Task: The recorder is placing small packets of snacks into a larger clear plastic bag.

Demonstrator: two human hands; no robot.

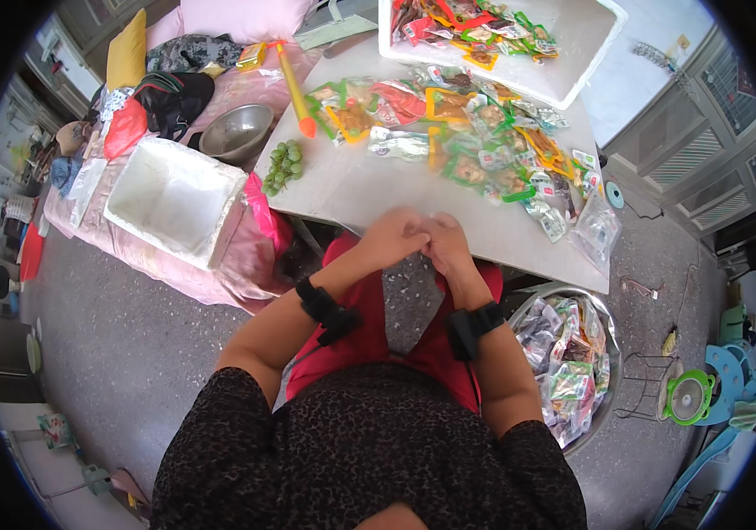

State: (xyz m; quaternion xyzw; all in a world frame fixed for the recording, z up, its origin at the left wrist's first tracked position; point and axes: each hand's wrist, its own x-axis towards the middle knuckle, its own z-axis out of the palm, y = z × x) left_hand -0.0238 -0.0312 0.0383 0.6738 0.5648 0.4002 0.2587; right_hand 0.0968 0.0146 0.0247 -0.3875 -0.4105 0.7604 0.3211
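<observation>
My left hand and my right hand meet at the near edge of a pale table, fingers touching. Both are slightly blurred, and whether anything small lies between the fingers cannot be told. Beyond them, many small sealed food packets with green, orange, red and silver edges spread across the table. A white foam box at the far side holds more packets. By the right table corner lies a clear plastic bag. A bunch of green grapes rests near the table's left edge.
On a pink-covered bed at left are an empty white foam box, a metal bowl and a black cap. A yellow tube with an orange tip lies on the table. A large metal basin of packets stands on the floor at right.
</observation>
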